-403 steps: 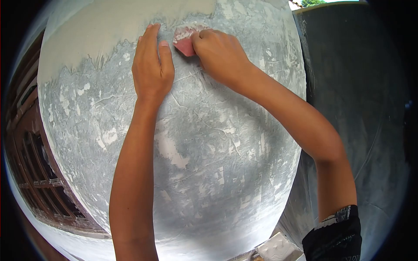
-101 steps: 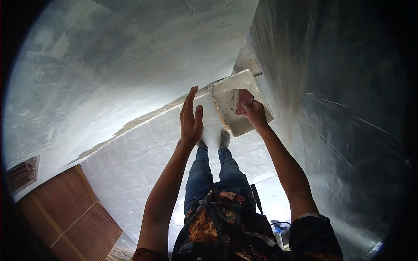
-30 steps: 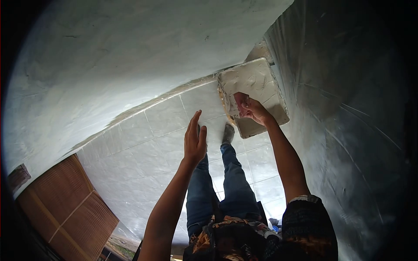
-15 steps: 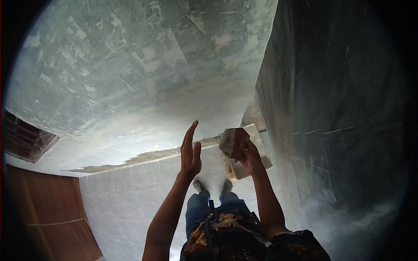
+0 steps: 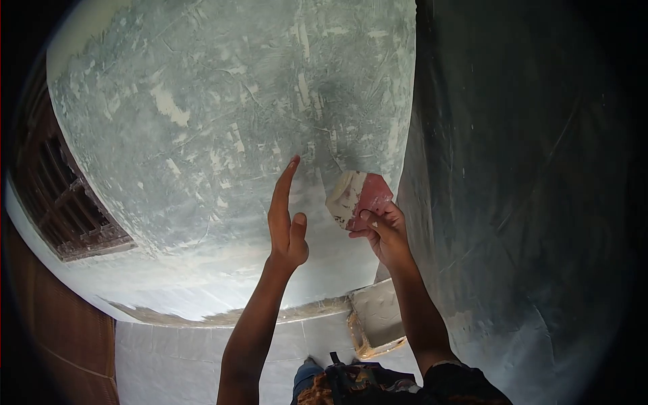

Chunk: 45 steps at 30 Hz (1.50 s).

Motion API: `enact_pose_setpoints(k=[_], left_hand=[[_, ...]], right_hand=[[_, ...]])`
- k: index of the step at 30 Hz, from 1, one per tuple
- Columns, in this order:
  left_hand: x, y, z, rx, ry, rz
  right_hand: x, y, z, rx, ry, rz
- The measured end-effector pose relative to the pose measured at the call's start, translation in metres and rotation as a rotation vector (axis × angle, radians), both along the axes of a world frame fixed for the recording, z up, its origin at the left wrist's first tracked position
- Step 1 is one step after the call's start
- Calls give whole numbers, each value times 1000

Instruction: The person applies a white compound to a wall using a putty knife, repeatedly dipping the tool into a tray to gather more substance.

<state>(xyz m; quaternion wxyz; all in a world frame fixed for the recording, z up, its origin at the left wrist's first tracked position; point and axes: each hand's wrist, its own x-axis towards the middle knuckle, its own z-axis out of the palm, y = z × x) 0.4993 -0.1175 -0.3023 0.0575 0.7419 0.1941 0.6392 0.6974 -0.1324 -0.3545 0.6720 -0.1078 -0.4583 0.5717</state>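
Observation:
My right hand (image 5: pixel 390 236) grips a flat, many-sided putty spreader (image 5: pixel 361 197) by its lower right side, thumb across the face. One part of that plate is red, and the rest is coated in whitish filler. To its left, my left hand (image 5: pixel 287 236) is held up with fingers stretched out and thumb apart, holding nothing. Both hands stand in front of a patchy grey-green wall (image 5: pixel 202 148) with white smears, overlapping its lower part in this view.
Below my right forearm, a shallow tray (image 5: pixel 356 337) with a stained rim lies on the tiled floor (image 5: pixel 172 358). A dark wall (image 5: pixel 513 169) adjoins at the right. At left are a barred window (image 5: pixel 74 202) and a brown slatted panel (image 5: pixel 54 317).
My view has tilted up, showing more wall and less floor. The spreader has turned so its red and whitish face shows plainly. The left hand stays open.

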Motion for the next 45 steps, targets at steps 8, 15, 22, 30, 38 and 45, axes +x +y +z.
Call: enact_pose_setpoints(k=[8, 15, 22, 30, 38, 45], left_hand=[[-27, 25, 84, 321, 3, -37], [-69, 44, 138, 397, 36, -60], [-104, 58, 185, 470, 34, -128], [-132, 65, 220, 548, 22, -177], [-148, 89, 272, 632, 24, -81], [-152, 118, 337, 716, 39, 153]], right_hand=[[-32, 6, 95, 176, -6, -97], [-71, 18, 151, 283, -3, -259], [-115, 24, 199, 371, -37, -292], [-150, 26, 229, 373, -83, -376], [-140, 45, 311, 589, -224, -724], [-117, 99, 446, 941, -547, -1527]])
